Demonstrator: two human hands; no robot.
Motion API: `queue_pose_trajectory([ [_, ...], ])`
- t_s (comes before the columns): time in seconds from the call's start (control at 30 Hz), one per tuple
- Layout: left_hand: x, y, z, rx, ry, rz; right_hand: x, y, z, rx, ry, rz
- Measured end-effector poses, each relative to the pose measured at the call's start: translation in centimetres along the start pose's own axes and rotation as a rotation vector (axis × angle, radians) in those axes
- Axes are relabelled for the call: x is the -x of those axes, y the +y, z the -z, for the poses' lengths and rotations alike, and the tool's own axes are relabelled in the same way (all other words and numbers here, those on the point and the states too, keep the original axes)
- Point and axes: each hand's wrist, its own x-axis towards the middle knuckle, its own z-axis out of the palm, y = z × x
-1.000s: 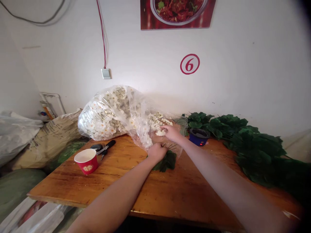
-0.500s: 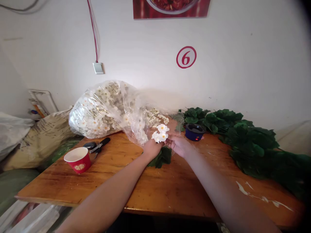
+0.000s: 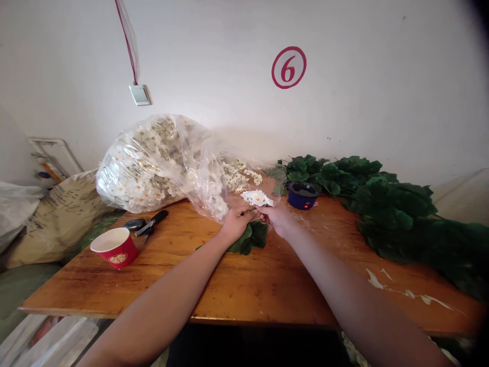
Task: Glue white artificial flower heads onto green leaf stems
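Note:
White artificial flowers [image 3: 257, 198] with yellow centres stand up between my two hands, over the middle of the table. My left hand [image 3: 237, 224] is closed, thumb and fingers pinched on the stem below the blooms. Green artificial leaves [image 3: 250, 239] hang beneath the fingers of that hand, and how they join the stem is hidden. My right hand [image 3: 278, 219] is closed on the same flowers from the right, fingertips just under the petals. A small dark blue pot [image 3: 303, 195] with a glowing red light stands beyond my right hand.
A clear plastic bag [image 3: 153, 163] of white flowers lies at the back left. A red paper cup [image 3: 115, 248] and keys [image 3: 147, 224] are on the left. Green leaf piles [image 3: 389, 204] cover the right side of the wooden table [image 3: 267, 300]. White scraps [image 3: 408, 293] lie front right.
The flowers have tipped from facing me to a flatter, sideways position. My right fingers have closed in under the blooms. The camera view has shifted slightly downward.

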Motion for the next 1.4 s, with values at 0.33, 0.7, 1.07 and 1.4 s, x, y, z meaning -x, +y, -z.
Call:
queue_pose_trajectory([
  [0.33, -0.6, -1.6, 0.3, -0.054, 0.028, -0.057, 1.0, -1.5, 0.8, 0.255, -0.244, 0.058],
  [0.7, -0.3, -0.6, 0.3, -0.669, -0.096, -0.052, 0.6, -2.6, 2.0, 0.685, -0.214, 0.469],
  [1.07, -0.1, -0.4, 0.3, -0.713, -0.139, -0.102, 0.4, -4.1, 3.8, 0.903, -0.311, 0.462],
  [1.4, -0.7, -1.3, 0.1, -0.501, 0.050, 0.025, -0.6, -3.8, 4.9, 0.567, -0.059, 0.398],
])
